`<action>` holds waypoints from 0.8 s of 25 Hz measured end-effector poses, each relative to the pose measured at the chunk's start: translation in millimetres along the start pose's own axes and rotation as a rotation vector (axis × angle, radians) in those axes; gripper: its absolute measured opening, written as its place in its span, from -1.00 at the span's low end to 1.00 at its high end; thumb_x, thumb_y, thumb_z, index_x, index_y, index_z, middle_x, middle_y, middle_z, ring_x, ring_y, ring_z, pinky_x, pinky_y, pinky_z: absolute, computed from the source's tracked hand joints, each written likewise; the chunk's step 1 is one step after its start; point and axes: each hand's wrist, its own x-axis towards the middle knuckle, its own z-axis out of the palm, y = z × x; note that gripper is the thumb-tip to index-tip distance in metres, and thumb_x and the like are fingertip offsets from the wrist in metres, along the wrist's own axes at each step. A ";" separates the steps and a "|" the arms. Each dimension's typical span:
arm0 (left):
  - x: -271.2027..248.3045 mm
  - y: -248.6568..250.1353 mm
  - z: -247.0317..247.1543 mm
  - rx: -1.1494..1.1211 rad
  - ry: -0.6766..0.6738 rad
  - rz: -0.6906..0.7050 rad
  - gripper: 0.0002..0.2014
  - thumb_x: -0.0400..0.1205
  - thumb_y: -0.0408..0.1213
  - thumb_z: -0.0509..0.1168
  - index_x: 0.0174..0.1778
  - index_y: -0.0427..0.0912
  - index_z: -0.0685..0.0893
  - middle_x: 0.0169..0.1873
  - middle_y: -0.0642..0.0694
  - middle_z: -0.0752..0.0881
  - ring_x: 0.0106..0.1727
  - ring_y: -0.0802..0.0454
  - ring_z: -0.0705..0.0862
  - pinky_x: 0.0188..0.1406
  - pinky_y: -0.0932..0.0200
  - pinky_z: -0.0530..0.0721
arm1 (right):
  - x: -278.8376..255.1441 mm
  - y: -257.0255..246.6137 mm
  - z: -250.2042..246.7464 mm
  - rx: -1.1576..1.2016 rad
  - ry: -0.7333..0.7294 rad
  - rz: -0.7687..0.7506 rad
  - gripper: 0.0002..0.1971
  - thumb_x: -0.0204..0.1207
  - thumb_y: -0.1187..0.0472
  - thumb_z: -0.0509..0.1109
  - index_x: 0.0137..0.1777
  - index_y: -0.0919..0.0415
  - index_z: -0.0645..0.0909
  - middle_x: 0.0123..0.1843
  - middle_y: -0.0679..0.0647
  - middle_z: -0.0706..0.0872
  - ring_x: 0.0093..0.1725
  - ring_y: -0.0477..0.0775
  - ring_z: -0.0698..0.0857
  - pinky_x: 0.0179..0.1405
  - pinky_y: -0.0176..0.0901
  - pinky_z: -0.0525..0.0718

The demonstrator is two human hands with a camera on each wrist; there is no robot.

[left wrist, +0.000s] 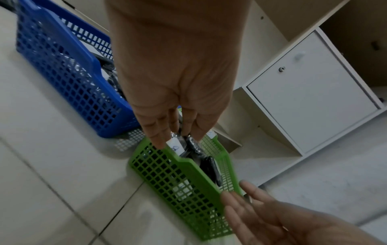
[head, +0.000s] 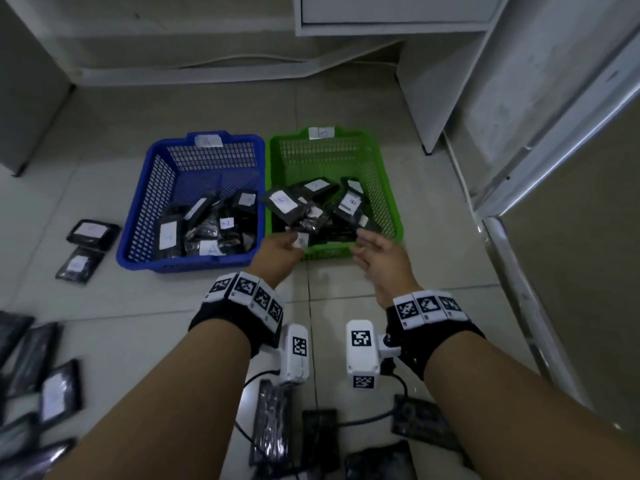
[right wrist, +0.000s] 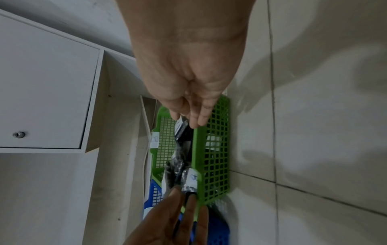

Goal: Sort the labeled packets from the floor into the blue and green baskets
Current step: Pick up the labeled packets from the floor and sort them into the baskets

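Glossy packets (head: 207,233), perforated plastic baskets (head: 149,188)

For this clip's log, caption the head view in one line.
Both hands, left hand and right hand, reach over the near rim of the green basket, beside the blue basket, packets remaining on the floor.

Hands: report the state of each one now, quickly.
Left hand: fingers straight at the near rim of the green basket, against a labeled packet; no clear grip, so open.
Right hand: open, fingers relaxed, holding nothing.
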 end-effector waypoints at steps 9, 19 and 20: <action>-103.7 -17.8 77.7 -0.068 0.034 0.020 -0.81 0.62 -0.32 0.27 -0.04 0.09 0.70 0.00 0.02 0.75 -0.08 0.07 0.76 -0.02 0.10 0.68 | -64.3 55.7 -97.5 -0.178 0.078 -0.029 -0.72 0.56 0.39 0.30 -0.02 -0.02 0.71 -0.10 0.04 0.73 -0.19 -0.07 0.61 -0.17 -0.26 0.55; -153.5 -53.3 198.7 0.601 -0.417 0.469 -0.47 0.51 -0.24 0.43 0.43 -0.11 0.54 0.41 -0.10 0.53 0.42 -0.07 0.46 0.46 0.12 0.37 | -157.3 131.2 -204.6 -0.933 0.328 -0.039 -0.58 0.45 0.18 0.42 0.30 -0.18 0.60 0.38 0.04 0.49 0.38 0.18 0.40 0.34 -0.01 0.41; -156.4 -51.6 208.4 0.640 -0.433 0.458 -0.40 0.51 -0.21 0.43 0.50 -0.09 0.47 0.47 -0.07 0.47 0.46 -0.07 0.41 0.48 0.11 0.35 | -164.9 136.2 -210.1 -0.968 0.331 0.021 -0.52 0.44 0.13 0.46 0.36 -0.19 0.55 0.44 0.05 0.40 0.43 0.19 0.33 0.36 0.05 0.40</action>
